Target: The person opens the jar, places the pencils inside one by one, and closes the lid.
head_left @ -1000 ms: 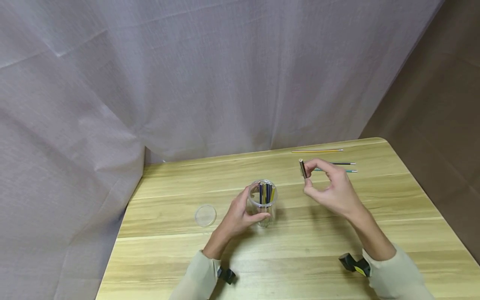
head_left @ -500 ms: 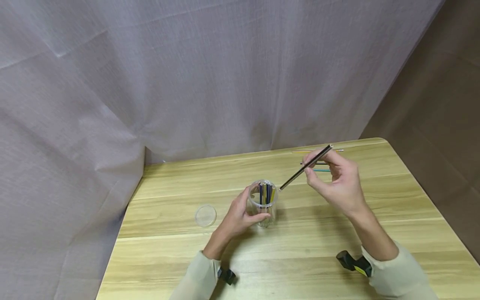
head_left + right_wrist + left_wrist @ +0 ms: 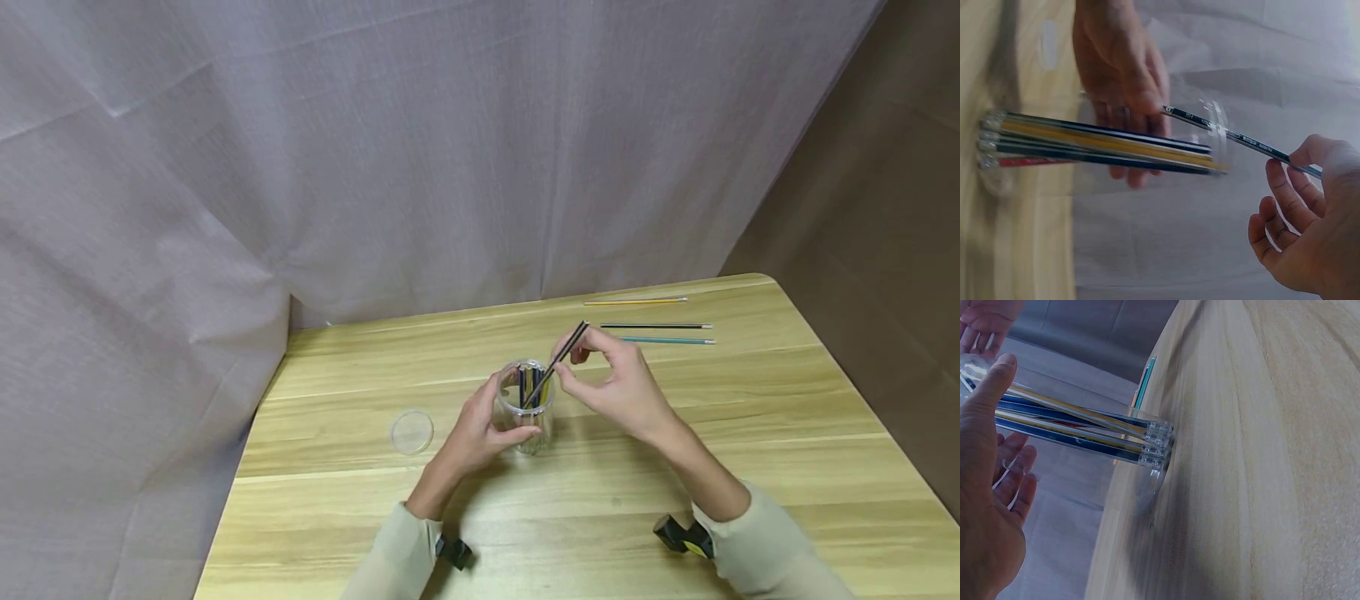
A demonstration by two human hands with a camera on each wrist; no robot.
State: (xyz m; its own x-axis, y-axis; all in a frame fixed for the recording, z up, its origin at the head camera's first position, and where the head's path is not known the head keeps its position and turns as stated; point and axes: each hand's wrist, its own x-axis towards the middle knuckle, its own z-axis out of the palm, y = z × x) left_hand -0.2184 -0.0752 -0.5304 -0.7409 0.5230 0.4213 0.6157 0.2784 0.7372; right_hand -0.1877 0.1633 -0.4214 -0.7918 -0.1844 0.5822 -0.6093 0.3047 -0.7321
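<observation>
One dark pencil (image 3: pixel 1257 147), metal-banded end down, sits tilted and partway inside the mouth of the clear jar (image 3: pixel 524 411). Right grip (image 3: pixel 621 388) pinches it outside the mouth, thumb against fingers. Left grip (image 3: pixel 476 430) wraps round the jar, which stands on the tabletop (image 3: pixel 600 508), bundle of pencils (image 3: pixel 1104 143) inside. Handling, my read: pencil light, stiff, slightly slick; pinch mid-length or higher, clear of the mouth. Jar probably thin plastic, smooth, easy to tip; take the body, don't squeeze. Yellow pencil (image 3: pixel 637 302), black pencil (image 3: pixel 656 326), teal pencil (image 3: pixel 670 340) lie far right; lid (image 3: pixel 412 432) flat, left of jar.
</observation>
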